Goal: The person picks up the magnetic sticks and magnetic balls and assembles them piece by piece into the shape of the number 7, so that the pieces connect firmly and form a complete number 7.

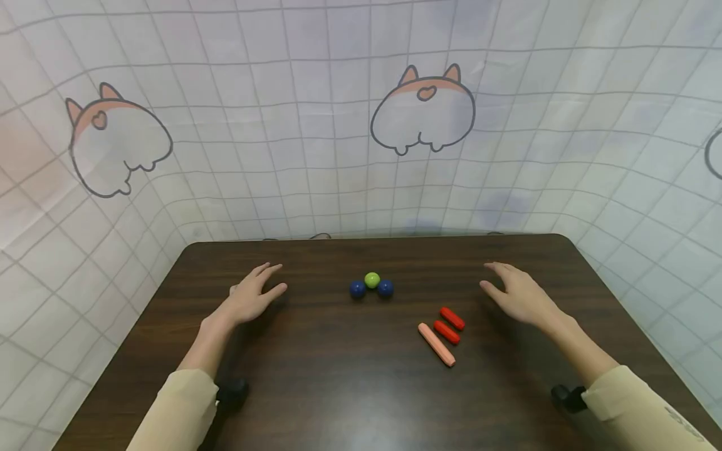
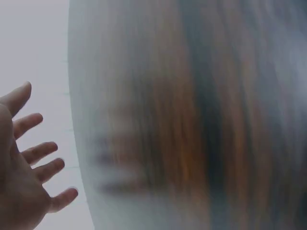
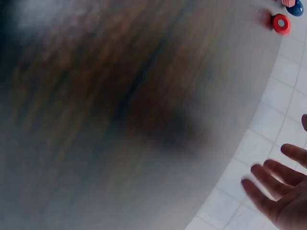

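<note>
My left hand [image 1: 246, 299] hovers over the left part of the table with its fingers spread and nothing in them. On the other side my right hand [image 1: 523, 297] is held over the table, fingers extended, also holding nothing. Between them, a green ball [image 1: 371, 280] sits with a dark blue ball [image 1: 358, 289] on its left and another blue ball [image 1: 386, 289] on its right. Nearest the right hand lie two short red rods [image 1: 452, 318], [image 1: 447, 332] and a longer salmon rod [image 1: 437, 344]. In the right wrist view, a red rod's end [image 3: 281, 24] shows a pale round centre.
The dark wood-grain table [image 1: 338, 394] has rounded far corners. A white gridded curtain [image 1: 316, 125] with cartoon animal prints hangs behind it and along both sides. Dark cable pieces [image 1: 321, 235] peek over the far edge. Black wrist devices [image 1: 232, 392] sit below both forearms.
</note>
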Available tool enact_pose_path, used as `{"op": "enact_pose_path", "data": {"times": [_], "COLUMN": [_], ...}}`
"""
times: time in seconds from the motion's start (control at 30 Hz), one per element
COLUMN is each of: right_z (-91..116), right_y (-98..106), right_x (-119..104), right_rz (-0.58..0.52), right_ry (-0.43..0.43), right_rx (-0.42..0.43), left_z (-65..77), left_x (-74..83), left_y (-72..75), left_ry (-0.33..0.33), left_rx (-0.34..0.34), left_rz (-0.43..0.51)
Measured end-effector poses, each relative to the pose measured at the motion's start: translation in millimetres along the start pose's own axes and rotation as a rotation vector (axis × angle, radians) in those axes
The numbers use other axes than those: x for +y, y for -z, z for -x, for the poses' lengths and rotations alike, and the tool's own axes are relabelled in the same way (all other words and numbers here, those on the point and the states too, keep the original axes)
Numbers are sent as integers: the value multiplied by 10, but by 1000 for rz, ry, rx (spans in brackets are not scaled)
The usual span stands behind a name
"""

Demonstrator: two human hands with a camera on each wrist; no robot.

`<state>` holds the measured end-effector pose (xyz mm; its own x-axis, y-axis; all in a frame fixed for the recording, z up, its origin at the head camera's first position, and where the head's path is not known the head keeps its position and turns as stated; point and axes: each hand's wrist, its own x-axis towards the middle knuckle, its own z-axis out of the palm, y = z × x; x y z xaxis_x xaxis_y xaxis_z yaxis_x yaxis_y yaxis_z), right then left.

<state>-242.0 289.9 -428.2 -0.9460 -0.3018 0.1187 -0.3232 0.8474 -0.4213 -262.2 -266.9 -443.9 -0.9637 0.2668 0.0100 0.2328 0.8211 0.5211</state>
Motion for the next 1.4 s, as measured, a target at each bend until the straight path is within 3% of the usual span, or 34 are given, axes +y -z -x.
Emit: {"op": "enact_pose_path", "data": {"times": [0.2,0.47,0.63,1.2,1.4], "right_z": [20,18,8,-25,-26], "right_y": [-7,-94,-135,-255,-289], "right_x": [-57,-221,-301,-373,-379], "right_rz": [-62,-187,-216,-248,-254], "right_ry": [39,69,56,34,46], "right_rx": [35,-45,-85,-158,-188], "left_z": [-79,-115,-180,-448,-521], "left_x": [108,318,500,964,1024], "left_y": [-101,-224,-319,-636,-725], "left_ry": [-30,82,99,98,129], "left_rx": [20,10,-17,-12,-22], "left_rz": [172,325,426,637,642]}}
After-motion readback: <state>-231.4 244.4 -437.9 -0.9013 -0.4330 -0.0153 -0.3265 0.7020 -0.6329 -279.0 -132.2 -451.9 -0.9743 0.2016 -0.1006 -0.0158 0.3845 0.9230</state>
